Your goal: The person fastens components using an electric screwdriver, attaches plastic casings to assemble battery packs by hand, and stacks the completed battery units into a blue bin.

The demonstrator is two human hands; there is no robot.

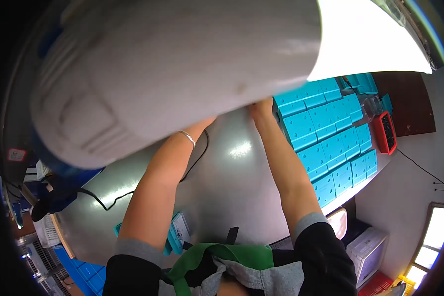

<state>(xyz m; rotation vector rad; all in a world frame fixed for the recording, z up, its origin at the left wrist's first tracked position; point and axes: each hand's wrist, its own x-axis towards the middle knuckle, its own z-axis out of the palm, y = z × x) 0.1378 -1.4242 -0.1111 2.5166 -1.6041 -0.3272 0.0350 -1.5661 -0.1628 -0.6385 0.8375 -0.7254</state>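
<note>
Both my arms reach forward over a shiny metal worktop. A large pale lamp head close to the camera covers most of both hands. Only the wrist edge of my left hand shows, with a silver bracelet behind it on the forearm. The back part of my right hand shows beside the rows of teal plastic cases. The fingers of both hands are hidden, and I cannot see what they hold or touch.
A red bin with small dark pieces stands at the right. A black cable crosses the worktop. Near my left elbow lie a few teal parts. A grey plastic crate sits low at the right; blue bins are at lower left.
</note>
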